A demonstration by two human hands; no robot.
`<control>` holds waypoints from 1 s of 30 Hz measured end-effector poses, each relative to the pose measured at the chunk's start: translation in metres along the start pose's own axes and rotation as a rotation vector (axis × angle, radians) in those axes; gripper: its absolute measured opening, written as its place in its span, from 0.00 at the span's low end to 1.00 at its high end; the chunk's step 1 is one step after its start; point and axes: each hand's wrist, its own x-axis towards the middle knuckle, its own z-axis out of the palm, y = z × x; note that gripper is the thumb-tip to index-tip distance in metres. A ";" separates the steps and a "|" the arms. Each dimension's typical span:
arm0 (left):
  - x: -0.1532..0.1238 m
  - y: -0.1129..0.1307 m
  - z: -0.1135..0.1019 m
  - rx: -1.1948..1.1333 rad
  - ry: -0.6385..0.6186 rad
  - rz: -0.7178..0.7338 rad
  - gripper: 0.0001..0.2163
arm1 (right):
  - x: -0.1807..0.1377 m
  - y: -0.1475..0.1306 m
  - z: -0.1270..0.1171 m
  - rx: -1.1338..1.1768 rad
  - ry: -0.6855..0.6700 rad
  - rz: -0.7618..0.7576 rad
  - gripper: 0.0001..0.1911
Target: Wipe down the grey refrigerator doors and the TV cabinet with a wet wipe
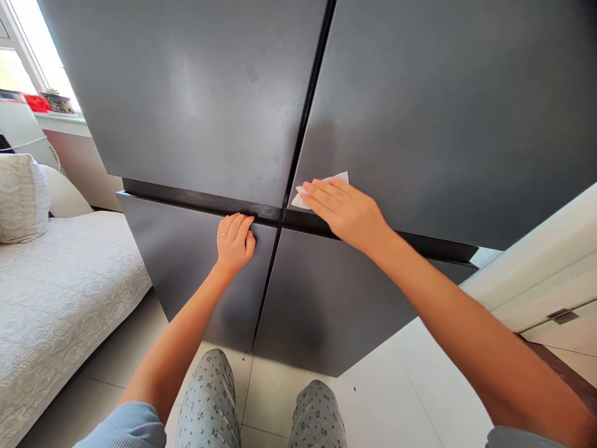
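Note:
A dark grey four-door refrigerator (pixel 200 106) fills the middle of the head view. My left hand (pixel 236 239), with a ring on one finger, has its fingers hooked over the top edge of the lower left door (pixel 186 249), close to the central gap. On the lower inner corner of the upper right door (pixel 420 124), my right hand (pixel 349 208) presses a white tissue (pixel 342 177) flat under its fingers. Much of the tissue is hidden by that hand. Faint smudges show on the upper left door.
A sofa (pixel 69 274) with a light quilted cover and a cushion (pixel 21 199) stands at the left. Behind it, a potted plant (pixel 56 99) sits on the windowsill. A white door frame (pixel 536 261) is close on the right. Pale floor tiles (pixel 268 398) lie below my knees.

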 end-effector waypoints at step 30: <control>-0.010 -0.021 0.002 0.055 -0.074 -0.068 0.21 | -0.026 -0.015 0.022 -0.070 -0.037 -0.018 0.27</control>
